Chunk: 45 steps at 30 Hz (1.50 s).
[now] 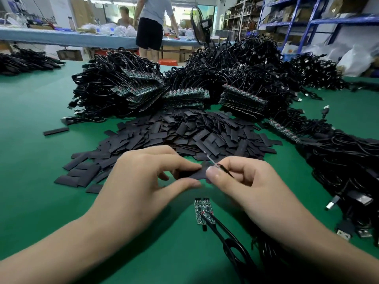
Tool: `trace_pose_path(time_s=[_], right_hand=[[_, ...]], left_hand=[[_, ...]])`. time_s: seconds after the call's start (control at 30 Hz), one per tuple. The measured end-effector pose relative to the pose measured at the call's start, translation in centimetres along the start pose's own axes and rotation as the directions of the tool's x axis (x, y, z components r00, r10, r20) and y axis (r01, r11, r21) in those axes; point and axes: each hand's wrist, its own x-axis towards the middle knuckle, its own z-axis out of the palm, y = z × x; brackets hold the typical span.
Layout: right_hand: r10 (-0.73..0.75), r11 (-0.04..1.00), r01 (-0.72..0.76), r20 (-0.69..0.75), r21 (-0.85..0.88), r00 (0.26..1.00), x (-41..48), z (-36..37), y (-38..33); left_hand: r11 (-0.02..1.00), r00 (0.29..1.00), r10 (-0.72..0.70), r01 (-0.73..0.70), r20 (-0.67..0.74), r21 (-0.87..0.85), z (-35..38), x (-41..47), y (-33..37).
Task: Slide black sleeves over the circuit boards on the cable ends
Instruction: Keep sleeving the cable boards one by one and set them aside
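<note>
My left hand [147, 177] pinches a flat black sleeve [193, 173] between thumb and fingers, just above the green table. My right hand [244, 179] pinches a thin circuit board [212, 160] at its cable end, edge-on, with its near part at the sleeve's right end. How far the board sits inside the sleeve I cannot tell. Two bare circuit boards [203, 210] on black cables lie side by side on the mat below my hands. A big heap of loose black sleeves [184, 132] lies just beyond my hands.
Stacks of boards with bundled black cables [184, 93] fill the middle of the green table [41, 181]. More cables with USB plugs [348, 181] lie along the right. One sleeve [56, 131] lies apart at left. A person [151, 23] stands beyond the table.
</note>
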Motion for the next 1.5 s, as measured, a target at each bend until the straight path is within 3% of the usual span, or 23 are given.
trace_pose_path(time_s=[0.13, 0.27, 0.63, 0.87, 1.17, 1.4, 1.5], right_hand=[[0.03, 0.994, -0.032, 0.021, 0.102, 0.999, 0.3, -0.6, -0.1], [0.015, 0.998, -0.013, 0.029, -0.061, 0.999, 0.2, -0.8, 0.1], [-0.046, 0.954, 0.054, 0.035, -0.294, 0.998, -0.2, -0.7, -0.4], [0.052, 0.993, -0.043, 0.083, -0.109, 0.995, -0.1, -0.7, -0.4], [-0.037, 0.942, 0.058, 0.07, -0.33, 0.997, -0.4, -0.9, -0.9], [0.01, 0.94, 0.03, 0.117, -0.34, 0.993, -0.5, -0.5, -0.9], [0.024, 0.968, 0.01, 0.131, -0.25, 0.991, -0.4, -0.4, -0.9]], left_hand=[[0.992, 0.995, -0.099, 0.098, -0.012, -0.075, -0.6, 0.0, -0.8], [0.993, 0.995, -0.098, 0.097, -0.017, -0.065, -0.6, 0.1, -0.8], [0.999, 0.999, -0.044, 0.044, 0.002, 0.003, -0.8, 0.0, -0.7], [0.988, 0.995, 0.095, -0.097, 0.027, 0.121, -0.9, -0.1, -1.1], [0.997, 0.998, -0.037, 0.04, 0.058, -0.063, -0.5, -0.1, -1.3], [0.978, 0.978, 0.168, -0.182, 0.127, 0.105, -0.4, -0.1, -0.9], [0.983, 0.982, 0.164, -0.171, 0.099, 0.07, -0.5, -0.2, -0.8]])
